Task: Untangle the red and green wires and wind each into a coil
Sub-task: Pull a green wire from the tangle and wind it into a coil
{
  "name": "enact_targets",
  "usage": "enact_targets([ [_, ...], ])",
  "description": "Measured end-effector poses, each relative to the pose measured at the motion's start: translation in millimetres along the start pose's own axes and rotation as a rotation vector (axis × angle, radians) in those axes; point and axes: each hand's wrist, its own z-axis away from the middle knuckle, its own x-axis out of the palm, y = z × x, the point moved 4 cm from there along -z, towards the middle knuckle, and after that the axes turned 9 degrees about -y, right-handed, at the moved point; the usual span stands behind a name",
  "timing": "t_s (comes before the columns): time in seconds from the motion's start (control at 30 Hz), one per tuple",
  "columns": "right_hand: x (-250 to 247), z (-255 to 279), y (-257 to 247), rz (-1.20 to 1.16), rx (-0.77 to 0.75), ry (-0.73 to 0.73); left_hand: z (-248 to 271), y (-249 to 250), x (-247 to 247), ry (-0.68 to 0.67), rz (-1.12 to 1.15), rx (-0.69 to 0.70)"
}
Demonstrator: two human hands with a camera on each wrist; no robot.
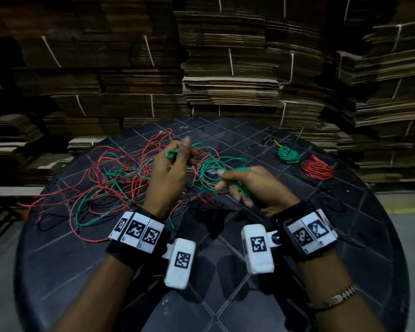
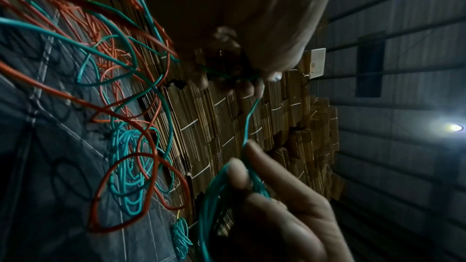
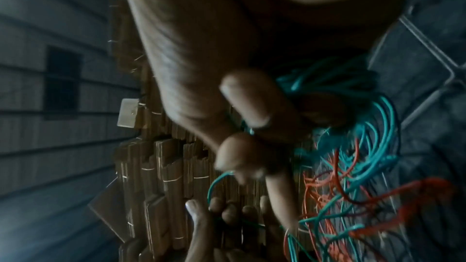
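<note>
Right wrist view blurred; where green wire [image 1: 209, 168] ends within the tangle is unreadable. Left hand [image 1: 170, 168] pinches a green loop above the tangle on the surface [image 1: 225, 271]. Right hand [image 1: 252, 185], beside the tangle, has its grip curled round a green bundle.

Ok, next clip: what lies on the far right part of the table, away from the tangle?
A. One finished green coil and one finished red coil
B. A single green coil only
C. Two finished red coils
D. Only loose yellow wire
A: in the head view a small green coil and a red coil lie side by side on the table, clear of the tangle.
</note>
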Motion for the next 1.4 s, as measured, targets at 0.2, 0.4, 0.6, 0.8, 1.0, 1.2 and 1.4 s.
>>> enact_targets([
  [0.2,49.4,7.1,6.3,0.235,0.086,-0.411,-5.4,-8.8,-11.8,0.121,0.027,0.01],
  [0.4,32.8,14.6,-18.1,-0.283,-0.145,-0.369,-3.1,-14.1,-13.8,0.116,-0.01,-0.047],
  [0.6,-2.5,17.2,-31.4,-0.852,-0.434,-0.131,2.5,-10.1,-4.0,-0.023,-0.15,-0.061],
  [0.8,-30.4,14.8,-28.0,-1.248,-0.609,-0.083,5.9,-2.2,7.6,-0.176,-0.182,0.008],
  [1.0,-76.3,7.8,-11.2,-1.301,-0.646,0.174,15.5,17.4,18.9,-0.357,-0.13,0.04],
  [1.2,-47.3,-6.8,-8.6,-0.688,-0.5,0.391,13.2,17.8,11.2,-0.287,-0.075,0.056],
  [1.4,-15.3,-9.3,-3.8,-0.149,-0.212,0.075,9.1,14.0,6.0,-0.277,-0.014,0.032],
])
